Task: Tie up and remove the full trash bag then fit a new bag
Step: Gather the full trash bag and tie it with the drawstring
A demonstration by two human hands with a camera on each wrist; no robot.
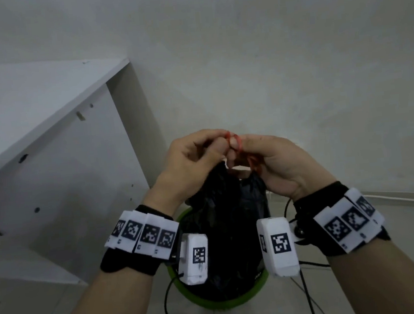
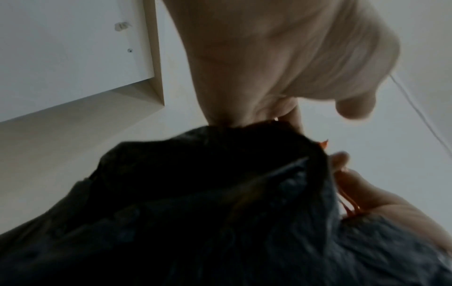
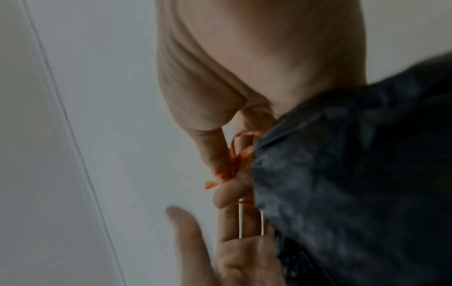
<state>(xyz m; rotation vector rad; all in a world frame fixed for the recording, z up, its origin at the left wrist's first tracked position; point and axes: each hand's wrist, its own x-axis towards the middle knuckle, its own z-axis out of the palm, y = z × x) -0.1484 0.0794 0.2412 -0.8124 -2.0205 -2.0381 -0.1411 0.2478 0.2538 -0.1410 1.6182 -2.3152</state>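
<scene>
Presently the left hand (image 1: 191,158) and right hand (image 1: 277,165) pinch the red drawstring (image 1: 234,141) above the black trash bag (image 1: 228,230), which sits below them in the green bin (image 1: 230,302). Film looks soft, slippery; grip the gathered neck.

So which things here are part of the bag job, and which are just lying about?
Part of the job:
- black trash bag, gathered at the top
- red drawstring, pinched by the left hand and the right hand
- green bin holding the bag

Lying about:
- white shelf unit
- black cables on the floor
</scene>
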